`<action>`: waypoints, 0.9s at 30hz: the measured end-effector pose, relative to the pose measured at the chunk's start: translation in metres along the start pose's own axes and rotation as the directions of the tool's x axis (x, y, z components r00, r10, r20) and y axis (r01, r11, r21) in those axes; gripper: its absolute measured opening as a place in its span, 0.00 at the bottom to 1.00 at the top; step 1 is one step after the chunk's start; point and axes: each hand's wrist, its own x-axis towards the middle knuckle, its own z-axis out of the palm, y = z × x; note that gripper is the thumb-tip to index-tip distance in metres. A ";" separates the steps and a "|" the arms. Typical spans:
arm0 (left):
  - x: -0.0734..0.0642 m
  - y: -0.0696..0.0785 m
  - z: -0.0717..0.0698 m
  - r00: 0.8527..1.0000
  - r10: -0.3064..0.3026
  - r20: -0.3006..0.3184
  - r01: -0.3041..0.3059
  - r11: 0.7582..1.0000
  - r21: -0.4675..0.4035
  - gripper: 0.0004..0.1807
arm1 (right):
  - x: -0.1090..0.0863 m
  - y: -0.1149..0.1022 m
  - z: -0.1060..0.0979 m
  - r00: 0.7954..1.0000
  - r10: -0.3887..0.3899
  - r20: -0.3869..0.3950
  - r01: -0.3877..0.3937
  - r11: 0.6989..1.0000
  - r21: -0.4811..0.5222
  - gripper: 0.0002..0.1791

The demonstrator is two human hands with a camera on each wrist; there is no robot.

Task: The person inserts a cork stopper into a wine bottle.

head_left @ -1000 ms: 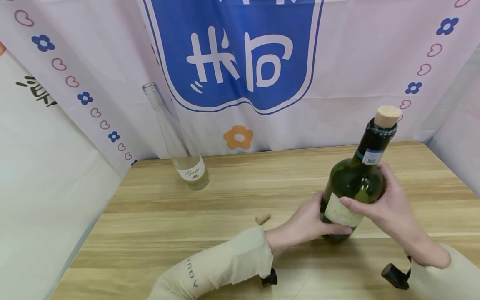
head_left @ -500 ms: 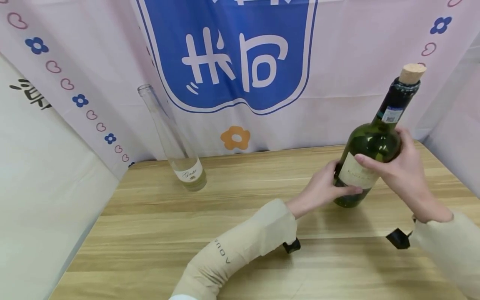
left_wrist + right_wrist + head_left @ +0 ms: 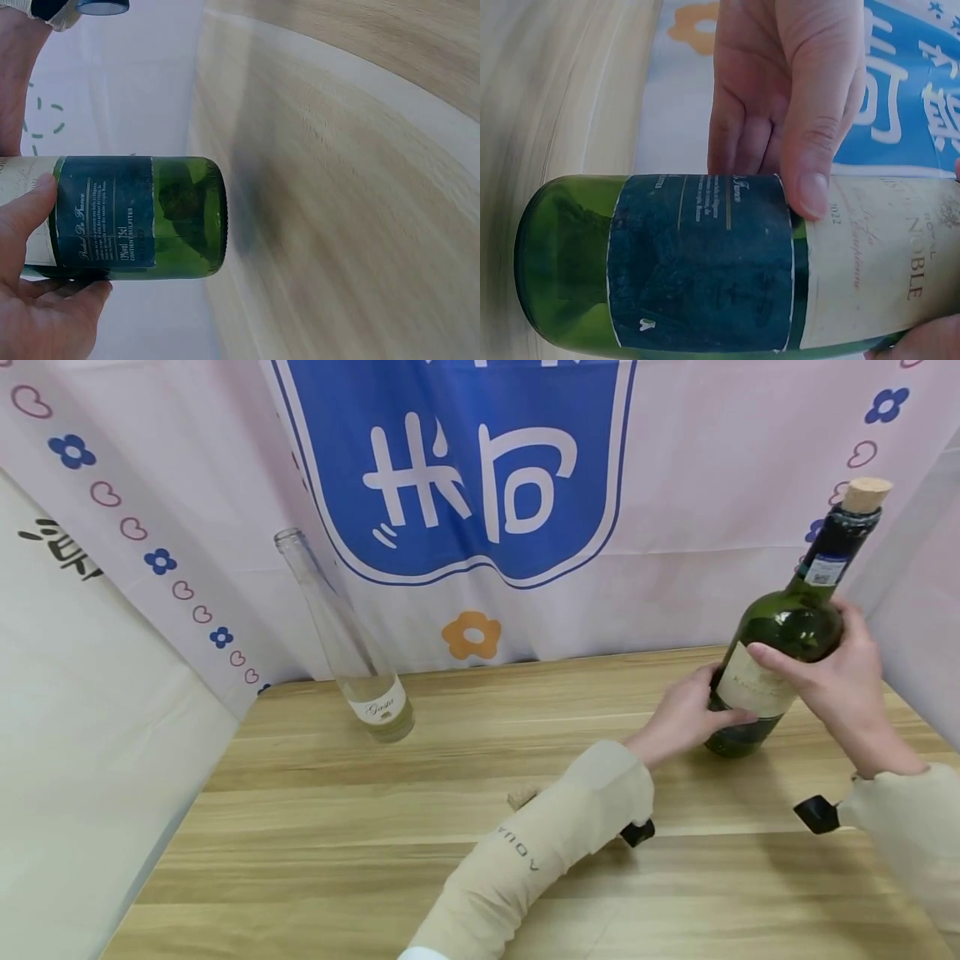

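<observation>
A dark green wine bottle [image 3: 787,618] with a pale cork [image 3: 867,495] in its mouth stands slightly tilted, neck leaning right, in the head view. My left hand [image 3: 678,718] grips its lower body, thumb across the label. Higher up, my right hand [image 3: 843,677] holds the other side. The left wrist view shows the bottle's base [image 3: 202,217] close to the table; whether it touches, I cannot tell. Cream and dark blue labels [image 3: 701,262] fill the right wrist view. A small loose cork [image 3: 522,797] lies on the table, partly behind my left sleeve.
A clear glass bottle [image 3: 352,643] with a white label stands uncorked at the table's back left. Behind the wooden table [image 3: 300,852] hangs a white cloth [image 3: 675,502] with a blue emblem. Black wrist devices [image 3: 817,814] sit below the cuffs.
Both hands have moved the green bottle right and toward the back edge of the table. The left sleeve, passing over the loose cork, hid it half a second ago; part shows again.
</observation>
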 end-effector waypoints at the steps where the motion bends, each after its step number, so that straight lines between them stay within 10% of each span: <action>1: 0.001 0.002 0.002 1.000 0.001 -0.005 0.000 1.000 0.007 0.39 | 0.001 0.002 -0.002 1.000 0.009 -0.006 -0.009 1.000 -0.003 0.40; 27: 0.012 0.010 0.039 1.000 0.012 -0.005 -0.012 0.997 0.078 0.29 | 0.001 0.032 -0.018 0.997 0.077 -0.022 -0.079 0.993 -0.092 0.42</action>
